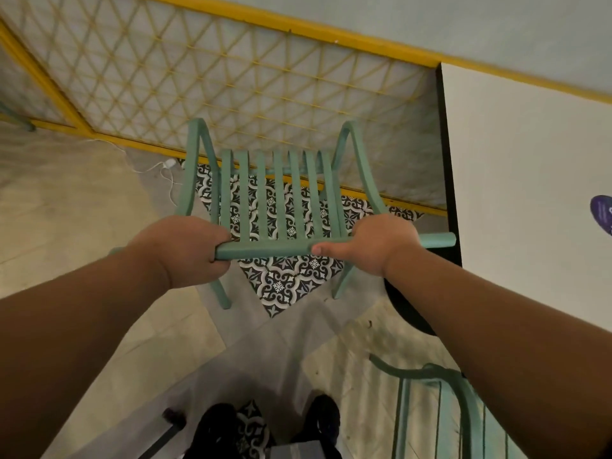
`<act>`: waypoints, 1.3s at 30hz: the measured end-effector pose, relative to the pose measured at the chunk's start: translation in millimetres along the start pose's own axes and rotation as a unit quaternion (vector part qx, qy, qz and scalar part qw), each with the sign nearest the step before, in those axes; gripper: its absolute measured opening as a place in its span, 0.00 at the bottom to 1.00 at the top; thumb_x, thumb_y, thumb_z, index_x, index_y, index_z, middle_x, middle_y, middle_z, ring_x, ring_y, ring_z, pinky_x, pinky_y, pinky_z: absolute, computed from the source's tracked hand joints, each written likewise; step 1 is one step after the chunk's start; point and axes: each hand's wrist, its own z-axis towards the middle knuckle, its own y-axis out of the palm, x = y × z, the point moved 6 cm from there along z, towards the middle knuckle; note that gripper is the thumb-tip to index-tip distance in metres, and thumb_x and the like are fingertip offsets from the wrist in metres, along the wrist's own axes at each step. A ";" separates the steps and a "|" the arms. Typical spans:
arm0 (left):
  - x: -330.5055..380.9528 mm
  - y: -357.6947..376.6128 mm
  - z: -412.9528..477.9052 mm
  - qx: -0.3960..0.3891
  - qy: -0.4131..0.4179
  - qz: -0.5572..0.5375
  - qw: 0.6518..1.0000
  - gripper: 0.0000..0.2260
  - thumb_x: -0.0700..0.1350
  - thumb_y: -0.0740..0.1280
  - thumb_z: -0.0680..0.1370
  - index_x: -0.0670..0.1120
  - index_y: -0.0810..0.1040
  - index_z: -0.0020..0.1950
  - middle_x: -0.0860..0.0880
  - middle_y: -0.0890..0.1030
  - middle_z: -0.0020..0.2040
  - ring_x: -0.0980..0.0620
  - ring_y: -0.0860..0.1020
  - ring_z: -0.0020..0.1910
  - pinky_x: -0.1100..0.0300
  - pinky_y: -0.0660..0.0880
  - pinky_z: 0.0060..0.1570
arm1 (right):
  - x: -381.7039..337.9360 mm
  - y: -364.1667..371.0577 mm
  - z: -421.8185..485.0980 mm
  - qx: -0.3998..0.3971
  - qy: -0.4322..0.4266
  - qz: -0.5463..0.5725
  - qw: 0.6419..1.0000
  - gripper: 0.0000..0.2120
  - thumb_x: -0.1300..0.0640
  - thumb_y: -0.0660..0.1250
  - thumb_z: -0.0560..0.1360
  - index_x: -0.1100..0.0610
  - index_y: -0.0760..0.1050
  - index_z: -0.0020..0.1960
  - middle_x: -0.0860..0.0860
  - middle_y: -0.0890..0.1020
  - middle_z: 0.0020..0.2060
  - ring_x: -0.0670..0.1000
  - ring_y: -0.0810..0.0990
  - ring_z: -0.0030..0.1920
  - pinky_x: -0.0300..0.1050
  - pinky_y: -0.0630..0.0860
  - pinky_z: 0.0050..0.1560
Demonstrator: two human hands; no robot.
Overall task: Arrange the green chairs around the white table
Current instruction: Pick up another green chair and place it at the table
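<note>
A green slatted chair (278,197) stands in front of me, its seat facing a yellow lattice fence. My left hand (185,250) and my right hand (381,246) both grip the top rail of its backrest, one near each end. The white table (530,180) with a black edge lies to the right, and the rail's right tip reaches that edge. A second green chair (440,412) shows partly at the lower right, under my right forearm.
The yellow lattice fence (231,81) runs close behind the chair. A white cable (165,173) lies on the floor at its left. A purple object (602,213) sits on the table's right side. The black table base (407,309) and my shoes (265,422) are below.
</note>
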 end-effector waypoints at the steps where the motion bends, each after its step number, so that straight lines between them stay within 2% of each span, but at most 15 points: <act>1: -3.4 0.0 -0.2 0.000 0.003 0.006 1.000 0.08 0.58 0.65 0.78 0.55 0.76 0.46 0.53 0.81 0.42 0.50 0.78 0.42 0.57 0.75 0.43 | -2.9 0.5 -2.4 -0.001 0.003 0.007 1.000 0.53 0.08 0.42 0.51 0.54 0.78 0.35 0.48 0.81 0.31 0.50 0.82 0.32 0.47 0.82 0.38; 4: -18.9 -1.3 0.1 -0.002 0.011 0.033 0.999 0.10 0.59 0.65 0.78 0.54 0.78 0.47 0.54 0.79 0.39 0.51 0.75 0.39 0.57 0.74 0.41 | -13.7 2.8 -9.5 -0.003 0.003 0.027 1.000 0.48 0.09 0.43 0.53 0.52 0.73 0.33 0.47 0.77 0.28 0.49 0.81 0.31 0.45 0.81 0.36; 7: -33.0 -2.0 2.9 -0.007 0.013 0.068 0.998 0.13 0.61 0.64 0.76 0.54 0.79 0.48 0.55 0.74 0.36 0.51 0.75 0.39 0.58 0.73 0.40 | -25.2 7.2 -13.9 -0.005 0.004 0.043 0.999 0.48 0.09 0.42 0.54 0.52 0.75 0.33 0.48 0.79 0.29 0.49 0.82 0.32 0.45 0.82 0.35; 10: -46.3 -2.9 7.7 -0.004 0.021 0.086 0.996 0.19 0.65 0.57 0.72 0.53 0.78 0.46 0.53 0.80 0.39 0.51 0.81 0.43 0.58 0.74 0.41 | -34.2 6.2 -12.4 0.009 -0.001 0.049 0.999 0.51 0.10 0.41 0.56 0.53 0.79 0.36 0.49 0.82 0.32 0.49 0.82 0.32 0.46 0.82 0.36; 14: -66.7 -4.6 11.5 -0.004 0.018 0.082 0.996 0.27 0.69 0.48 0.64 0.54 0.77 0.42 0.53 0.82 0.40 0.50 0.82 0.43 0.56 0.79 0.43 | -48.7 5.0 -9.7 0.005 -0.016 0.049 0.999 0.51 0.12 0.41 0.62 0.54 0.81 0.38 0.50 0.82 0.33 0.50 0.82 0.34 0.47 0.82 0.38; 17: -79.3 -6.3 16.7 0.003 0.013 0.101 0.995 0.31 0.69 0.45 0.63 0.55 0.80 0.46 0.54 0.83 0.41 0.52 0.82 0.44 0.56 0.79 0.44 | -57.2 2.8 -5.7 0.016 -0.018 0.049 0.999 0.50 0.13 0.41 0.63 0.55 0.81 0.38 0.50 0.82 0.33 0.51 0.82 0.34 0.48 0.83 0.39; 21: -75.5 -8.6 18.0 0.002 -0.006 0.108 0.994 0.33 0.72 0.43 0.62 0.57 0.79 0.47 0.55 0.82 0.41 0.53 0.82 0.44 0.56 0.80 0.44 | -57.9 3.9 -2.0 0.010 -0.021 0.061 0.998 0.50 0.12 0.42 0.62 0.55 0.81 0.38 0.50 0.82 0.34 0.51 0.82 0.34 0.48 0.83 0.39; 24: -66.5 -12.3 18.5 -0.062 -0.080 0.062 0.993 0.36 0.81 0.47 0.60 0.57 0.80 0.44 0.57 0.81 0.39 0.56 0.80 0.42 0.55 0.78 0.44 | -54.7 2.5 -3.1 0.007 -0.024 0.056 0.998 0.49 0.12 0.42 0.62 0.54 0.80 0.39 0.50 0.82 0.35 0.50 0.81 0.35 0.47 0.81 0.38; 26: -38.6 -18.6 20.3 -0.075 -0.105 0.028 0.991 0.37 0.84 0.51 0.60 0.56 0.80 0.42 0.56 0.79 0.42 0.56 0.77 0.43 0.54 0.73 0.46 | -54.0 3.3 -2.0 0.007 -0.025 0.069 0.997 0.49 0.12 0.43 0.62 0.54 0.80 0.40 0.50 0.82 0.35 0.50 0.82 0.36 0.46 0.81 0.38; 30: 62.5 -22.3 30.7 -0.021 -0.051 -0.060 0.997 0.28 0.78 0.60 0.68 0.54 0.78 0.43 0.54 0.78 0.40 0.57 0.76 0.40 0.55 0.79 0.47 | -49.4 5.7 6.8 -0.045 -0.075 0.147 0.985 0.42 0.16 0.49 0.63 0.51 0.79 0.45 0.50 0.82 0.41 0.50 0.81 0.43 0.50 0.80 0.49; 33: 69.4 -24.1 45.5 -0.008 -0.116 -0.057 0.992 0.24 0.73 0.66 0.69 0.52 0.80 0.41 0.54 0.81 0.36 0.55 0.79 0.36 0.56 0.82 0.43 | -27.4 2.1 8.7 -0.113 -0.148 0.139 0.973 0.31 0.25 0.57 0.76 0.52 0.79 0.54 0.51 0.81 0.48 0.52 0.80 0.50 0.54 0.78 0.57; 34: 64.9 -24.3 48.6 -0.023 -0.126 -0.069 0.989 0.23 0.71 0.69 0.68 0.51 0.80 0.41 0.54 0.81 0.36 0.55 0.80 0.36 0.56 0.82 0.42 | -14.8 0.1 8.3 -0.122 -0.150 0.127 0.973 0.29 0.27 0.58 0.77 0.51 0.79 0.53 0.51 0.81 0.47 0.51 0.79 0.50 0.53 0.78 0.57; 36: 61.4 -21.7 52.9 -0.045 -0.121 -0.081 0.988 0.23 0.71 0.71 0.67 0.51 0.82 0.42 0.54 0.81 0.37 0.55 0.80 0.37 0.57 0.80 0.40 | 10.3 2.5 8.0 -0.131 -0.128 0.107 0.977 0.32 0.23 0.56 0.73 0.51 0.79 0.47 0.49 0.79 0.41 0.49 0.78 0.43 0.48 0.76 0.50; 38: 64.8 -19.8 54.6 -0.048 -0.113 -0.079 0.989 0.30 0.78 0.70 0.63 0.50 0.82 0.41 0.53 0.82 0.36 0.54 0.80 0.36 0.57 0.80 0.40 | 21.2 9.2 6.4 -0.138 -0.105 0.117 0.978 0.36 0.21 0.54 0.68 0.54 0.76 0.40 0.51 0.74 0.35 0.50 0.74 0.36 0.46 0.71 0.41; 39: 66.7 -19.6 54.7 -0.049 -0.108 -0.077 0.990 0.35 0.82 0.67 0.60 0.50 0.82 0.40 0.53 0.82 0.36 0.54 0.80 0.36 0.57 0.80 0.40 | 21.9 11.5 6.6 -0.132 -0.099 0.127 0.978 0.35 0.21 0.56 0.68 0.54 0.74 0.38 0.52 0.72 0.33 0.51 0.72 0.34 0.46 0.68 0.38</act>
